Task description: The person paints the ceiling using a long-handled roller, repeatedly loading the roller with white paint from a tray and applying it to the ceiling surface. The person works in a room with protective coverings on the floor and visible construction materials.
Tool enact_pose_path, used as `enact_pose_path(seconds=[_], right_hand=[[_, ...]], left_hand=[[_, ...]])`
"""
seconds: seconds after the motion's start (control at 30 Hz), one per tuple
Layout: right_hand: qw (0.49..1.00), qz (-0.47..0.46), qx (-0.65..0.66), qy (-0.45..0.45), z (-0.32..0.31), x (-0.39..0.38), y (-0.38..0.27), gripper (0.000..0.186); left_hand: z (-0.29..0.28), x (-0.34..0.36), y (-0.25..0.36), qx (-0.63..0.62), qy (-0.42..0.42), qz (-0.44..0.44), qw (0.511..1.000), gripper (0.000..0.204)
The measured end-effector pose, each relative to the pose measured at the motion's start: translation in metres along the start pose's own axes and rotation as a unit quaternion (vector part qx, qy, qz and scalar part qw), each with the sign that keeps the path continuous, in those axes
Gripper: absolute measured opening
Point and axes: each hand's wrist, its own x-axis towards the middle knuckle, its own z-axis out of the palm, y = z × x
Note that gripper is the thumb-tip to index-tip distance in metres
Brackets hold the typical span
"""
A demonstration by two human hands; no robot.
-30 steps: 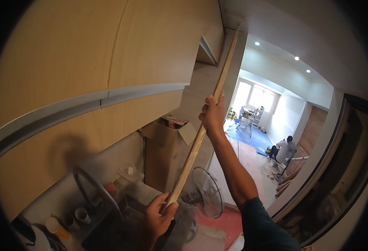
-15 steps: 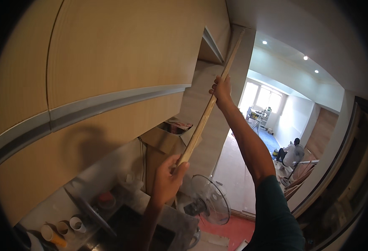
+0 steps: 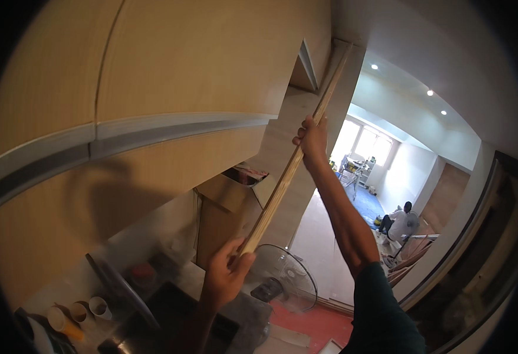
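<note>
A long, narrow wooden strip (image 3: 275, 199) slants from low in the middle up to the top of the wall, where its far end meets or nearly meets the ceiling. My left hand (image 3: 224, 276) grips its lower end between thumb and fingers. Farther up, my right hand (image 3: 313, 139) is closed around the strip, with that arm stretched out. Beside it on the left are light wood wall cabinets (image 3: 194, 65) with a grey handle rail. The strip's upper part passes close to the cabinets' far end and the pale wall panel (image 3: 270, 141).
Below the cabinets are an open cardboard box (image 3: 220, 197), a dark sink (image 3: 170, 312) and several cups (image 3: 99, 308). A round fan (image 3: 288, 277) stands by the counter's end. In the bright far room, a person (image 3: 398, 223) sits near another fan (image 3: 411, 224).
The view has shifted a little. My left hand and the strip's lower end sit slightly lower and farther left in the picture. Both hands keep their hold.
</note>
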Motion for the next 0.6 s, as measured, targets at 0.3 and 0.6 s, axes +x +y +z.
enact_pose_path(seconds=[0.3, 0.6], right_hand=[[1.000, -0.009, -0.023, -0.014, 0.041, -0.146, -0.037, 0.058], [0.997, -0.028, 0.020, -0.072, 0.087, -0.247, -0.058, 0.075]], left_hand=[[-0.056, -0.120, -0.025, 0.039, 0.022, -0.033, 0.998, 0.036], [-0.141, -0.235, -0.076, 0.200, 0.062, 0.013, 0.978, 0.025]])
